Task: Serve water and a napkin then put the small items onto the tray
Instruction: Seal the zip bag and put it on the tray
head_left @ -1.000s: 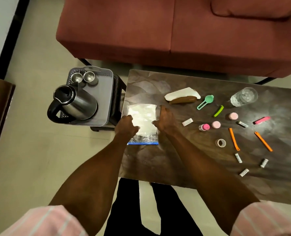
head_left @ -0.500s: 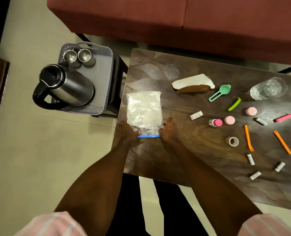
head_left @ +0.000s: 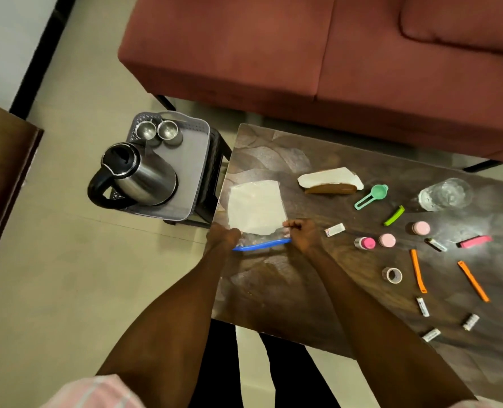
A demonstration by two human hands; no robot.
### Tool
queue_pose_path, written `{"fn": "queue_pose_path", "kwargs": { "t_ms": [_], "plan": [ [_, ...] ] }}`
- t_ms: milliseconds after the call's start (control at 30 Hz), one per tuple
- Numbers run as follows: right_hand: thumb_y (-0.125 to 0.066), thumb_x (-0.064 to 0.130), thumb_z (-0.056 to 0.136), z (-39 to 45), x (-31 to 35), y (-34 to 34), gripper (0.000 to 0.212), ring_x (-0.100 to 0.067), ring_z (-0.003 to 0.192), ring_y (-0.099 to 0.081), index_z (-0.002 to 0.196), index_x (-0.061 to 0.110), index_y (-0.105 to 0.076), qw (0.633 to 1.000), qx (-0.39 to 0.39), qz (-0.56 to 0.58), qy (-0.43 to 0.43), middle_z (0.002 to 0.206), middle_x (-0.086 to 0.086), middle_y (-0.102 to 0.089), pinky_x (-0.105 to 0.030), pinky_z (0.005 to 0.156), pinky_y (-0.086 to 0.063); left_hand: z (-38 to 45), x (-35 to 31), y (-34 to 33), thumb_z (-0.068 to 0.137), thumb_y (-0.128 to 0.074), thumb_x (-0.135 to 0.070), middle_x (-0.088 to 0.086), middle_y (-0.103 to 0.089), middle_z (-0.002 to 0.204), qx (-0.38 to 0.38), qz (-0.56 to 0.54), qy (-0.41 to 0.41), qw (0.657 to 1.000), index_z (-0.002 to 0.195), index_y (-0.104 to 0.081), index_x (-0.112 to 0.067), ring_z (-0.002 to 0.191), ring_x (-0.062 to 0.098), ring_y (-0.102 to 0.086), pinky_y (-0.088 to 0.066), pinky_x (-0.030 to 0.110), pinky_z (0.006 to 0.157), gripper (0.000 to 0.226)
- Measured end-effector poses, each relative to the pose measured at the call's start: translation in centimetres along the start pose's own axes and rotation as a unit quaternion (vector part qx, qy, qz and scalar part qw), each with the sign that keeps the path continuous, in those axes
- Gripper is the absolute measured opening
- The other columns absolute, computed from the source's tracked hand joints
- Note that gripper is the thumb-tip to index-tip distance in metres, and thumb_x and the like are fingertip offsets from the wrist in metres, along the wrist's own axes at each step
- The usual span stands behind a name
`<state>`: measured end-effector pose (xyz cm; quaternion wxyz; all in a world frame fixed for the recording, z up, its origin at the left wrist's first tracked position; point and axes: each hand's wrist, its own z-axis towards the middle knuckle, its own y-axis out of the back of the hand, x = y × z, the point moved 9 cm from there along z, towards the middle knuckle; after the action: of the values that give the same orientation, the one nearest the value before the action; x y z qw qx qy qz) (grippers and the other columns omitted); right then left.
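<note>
A clear zip bag [head_left: 256, 212] of white napkins lies at the left end of the dark table [head_left: 317, 290]. My left hand [head_left: 222, 235] and my right hand [head_left: 301, 234] pinch the two ends of its blue zip strip [head_left: 262, 245], which bows upward between them. A glass of water [head_left: 445, 194] stands at the far right. A folded napkin on a brown holder [head_left: 331, 181] lies behind the bag. Small items are scattered to the right: a green scoop [head_left: 372, 195], pink-capped bottles [head_left: 365, 242], orange sticks [head_left: 417, 270], a tape roll [head_left: 392, 274].
A grey tray [head_left: 195, 172] on a black stool left of the table carries a steel kettle [head_left: 140, 176] and two steel cups [head_left: 157, 131]. A red sofa [head_left: 317, 54] runs along the far side. A brown cabinet edge [head_left: 6, 178] stands at the left.
Both hands slid from the bag's sides back to its near end and took hold of the blue zip strip, now lifted and bowed. The camera view also shifted.
</note>
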<state>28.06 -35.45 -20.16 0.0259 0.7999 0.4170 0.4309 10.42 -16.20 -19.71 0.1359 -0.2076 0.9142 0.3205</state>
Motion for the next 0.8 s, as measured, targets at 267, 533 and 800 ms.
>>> {"fn": "queue_pose_path", "kwargs": {
  "t_ms": [267, 533, 800],
  "plan": [
    [-0.062, -0.011, 0.084, -1.4, 14.8, 2.8, 0.027, -0.008, 0.086, -0.065, 0.107, -0.001, -0.072, 0.983, 0.007, -0.045, 0.18, 0.097, -0.008, -0.072, -0.02, 0.082, -0.053, -1.1, -10.6, 8.8, 0.083, -0.061, -0.001, 0.017, -0.061, 0.067, 0.013, -0.174, -0.08, 0.981, 0.076, -0.058, -0.009, 0.043, 0.024, -0.057, -0.043, 0.024, 0.039, 0.011],
    [-0.072, 0.021, 0.087, -3.0, 29.2, 1.0, 0.014, -0.009, 0.063, -0.055, 0.09, 0.009, -0.079, 0.95, -0.066, -0.052, 0.3, 0.072, -0.001, -0.066, -0.009, 0.059, -0.036, 0.2, -22.1, 20.5, 0.089, -0.052, 0.002, 0.012, -0.05, 0.058, 0.061, -0.173, -0.157, 0.97, 0.077, -0.056, -0.001, 0.029, 0.012, -0.047, -0.041, 0.02, 0.034, 0.013],
    [-0.073, 0.025, 0.087, -1.1, 36.7, -7.2, 0.02, 0.002, 0.064, -0.053, 0.096, 0.009, -0.079, 0.946, -0.081, -0.086, 0.301, 0.081, -0.001, -0.064, -0.003, 0.061, -0.035, 4.6, -25.1, 32.0, 0.085, -0.06, 0.004, 0.014, -0.053, 0.059, 0.041, -0.205, -0.177, 0.962, 0.073, -0.059, 0.003, 0.043, 0.022, -0.053, -0.049, 0.026, 0.041, 0.012]
  ]
}}
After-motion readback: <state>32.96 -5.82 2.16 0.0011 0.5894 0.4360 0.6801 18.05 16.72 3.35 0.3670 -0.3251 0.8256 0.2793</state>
